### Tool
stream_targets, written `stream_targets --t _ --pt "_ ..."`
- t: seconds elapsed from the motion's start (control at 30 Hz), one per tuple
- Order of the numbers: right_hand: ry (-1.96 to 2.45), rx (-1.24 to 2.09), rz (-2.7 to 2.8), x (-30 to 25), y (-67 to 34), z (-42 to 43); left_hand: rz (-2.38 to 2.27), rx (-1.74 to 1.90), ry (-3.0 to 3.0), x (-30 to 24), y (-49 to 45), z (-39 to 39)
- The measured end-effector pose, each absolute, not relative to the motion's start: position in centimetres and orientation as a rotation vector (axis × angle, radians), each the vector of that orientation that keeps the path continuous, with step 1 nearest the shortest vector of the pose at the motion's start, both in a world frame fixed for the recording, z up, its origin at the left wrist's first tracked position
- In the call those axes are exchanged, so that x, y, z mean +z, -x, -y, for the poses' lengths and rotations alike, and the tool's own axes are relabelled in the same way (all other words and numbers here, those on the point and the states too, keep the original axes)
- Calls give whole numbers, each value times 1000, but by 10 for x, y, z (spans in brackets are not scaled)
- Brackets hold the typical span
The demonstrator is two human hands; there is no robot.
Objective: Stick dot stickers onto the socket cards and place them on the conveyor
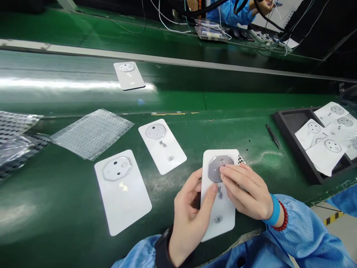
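Note:
My left hand (189, 212) grips the left edge of a white rounded card (220, 223), with the thumb across its face. My right hand (242, 190) comes over the card's right edge, its fingertips on a silver octagonal plate (214, 167) near the card's top. The right thumb is hidden. Several similar white cards lie on the green belt to my left: one (122, 193) nearest my left hand, one (163, 147) beyond it, and one (128, 75) farther off.
A black tray (287, 121) of white cards sits at the right, with black tweezers (273, 136) beside it. Clear bubble sheets (92, 134) and dark patterned sheets (16, 143) lie at the left. A metal rail (167, 59) crosses the belt; beyond it, a co-worker's blue sleeve (228, 13) and wires show.

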State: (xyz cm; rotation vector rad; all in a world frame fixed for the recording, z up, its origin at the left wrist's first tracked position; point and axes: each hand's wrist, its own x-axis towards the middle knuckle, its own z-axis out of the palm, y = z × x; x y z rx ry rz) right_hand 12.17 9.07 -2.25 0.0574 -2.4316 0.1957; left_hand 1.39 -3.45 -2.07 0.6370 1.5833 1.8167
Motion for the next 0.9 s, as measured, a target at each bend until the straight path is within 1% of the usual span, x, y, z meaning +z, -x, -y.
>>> stream_targets --t 0.13,0.23,0.3,0.37,0.4,0.57,0.67,0.9 --pt "-13 473 2272 -20 -118 -89 -1546 1833 -619 -14 -13 33" --pt "204 664 2117 -25 -118 -85 -1593 1823 -609 -11 -11 32" --pt "344 905 2026 -28 -118 -82 -1617 1812 -594 -12 -10 31" --pt "368 1137 1969 -30 -118 -79 -1632 1805 -593 -14 -8 29" --pt "354 1194 1956 -31 -118 -78 -1638 1806 -602 -15 -8 29" --pt "318 1161 1943 -31 -116 -74 -1692 1852 -693 -19 -8 31" --pt "321 1197 1921 -32 -115 -74 -1768 1861 -733 -20 -8 33" --pt "294 1283 1890 -32 -111 -71 -1744 1745 -772 -19 0 32"
